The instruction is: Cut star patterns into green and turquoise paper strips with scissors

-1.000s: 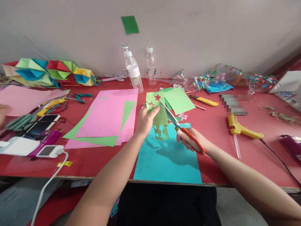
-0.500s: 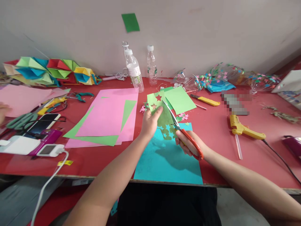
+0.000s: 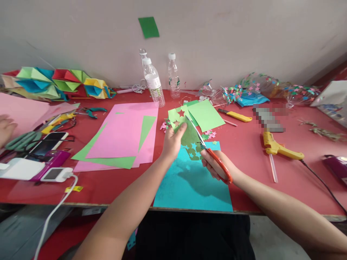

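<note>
My left hand point(image 3: 171, 141) pinches a green paper sheet point(image 3: 187, 139) full of star-shaped holes and holds it up over the table. My right hand point(image 3: 217, 164) grips red-handled scissors point(image 3: 210, 151). Their blades point up and left along the right edge of that green sheet. A teal paper sheet point(image 3: 193, 182) lies flat under both hands at the front edge of the red table point(image 3: 244, 144). Small cut-out stars point(image 3: 210, 134) are scattered just beyond the hands.
Pink and green sheets point(image 3: 121, 135) lie to the left, a light green sheet point(image 3: 206, 115) beyond. Two water bottles point(image 3: 153, 83) stand at the back. A yellow glue gun point(image 3: 279, 148) and yellow utility knife point(image 3: 235, 115) lie right. Phones and chargers point(image 3: 43, 159) sit far left, near another person's hand point(image 3: 7, 126).
The green sheet has turned a little in my left hand and the scissors have worked slightly along its edge. The other person's hand at far left has come further into view.
</note>
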A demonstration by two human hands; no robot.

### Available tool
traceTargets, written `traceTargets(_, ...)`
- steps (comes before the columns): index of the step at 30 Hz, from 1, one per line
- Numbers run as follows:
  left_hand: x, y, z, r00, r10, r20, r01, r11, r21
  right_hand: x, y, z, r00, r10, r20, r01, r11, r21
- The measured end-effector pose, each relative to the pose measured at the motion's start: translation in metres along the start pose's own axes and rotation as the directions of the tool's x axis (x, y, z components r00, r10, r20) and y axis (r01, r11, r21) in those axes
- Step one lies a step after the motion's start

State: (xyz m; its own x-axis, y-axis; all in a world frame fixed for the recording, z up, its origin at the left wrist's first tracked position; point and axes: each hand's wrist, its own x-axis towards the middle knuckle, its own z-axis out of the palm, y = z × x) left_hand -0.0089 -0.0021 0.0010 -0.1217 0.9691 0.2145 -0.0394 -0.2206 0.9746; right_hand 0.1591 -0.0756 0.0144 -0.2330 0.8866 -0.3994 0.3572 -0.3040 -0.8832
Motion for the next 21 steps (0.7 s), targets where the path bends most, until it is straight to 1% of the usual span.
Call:
traceTargets(6, 0.001, 0.006, -0.001, 0.998, 0.012, 0.064, -0.009, 0.999, -0.052, -0.001, -0.004, -0.002, 0.999, 0.013, -0.036, -0.014, 0.999, -0.031)
traceTargets(10, 0.007, 0.004, -0.005, 0.991, -0.018, 0.132, 0.035, 0.992, -0.123, 0.0, -0.007, -0.007, 0.998, 0.004, -0.056, -0.008, 0.998, -0.069)
traceTargets(12, 0.01, 0.004, -0.008, 0.988, -0.035, 0.148, 0.057, 0.988, -0.146, 0.001, -0.007, -0.011, 0.998, -0.007, -0.056, 0.003, 0.997, -0.08)
traceTargets(16, 0.014, 0.007, -0.013, 0.987, -0.105, 0.123, 0.128, 0.971, -0.201, 0.003, -0.007, -0.022, 0.999, -0.053, 0.014, 0.054, 0.992, -0.112)
traceTargets(19, 0.016, 0.013, -0.016, 0.974, -0.166, 0.158, 0.196, 0.959, -0.203, 0.004, -0.007, -0.029, 0.995, -0.076, 0.066, 0.085, 0.986, -0.142)
traceTargets(21, 0.017, 0.016, -0.018, 0.964, -0.192, 0.182, 0.227, 0.953, -0.199, 0.004, -0.007, -0.031, 0.994, -0.079, 0.074, 0.09, 0.983, -0.16)
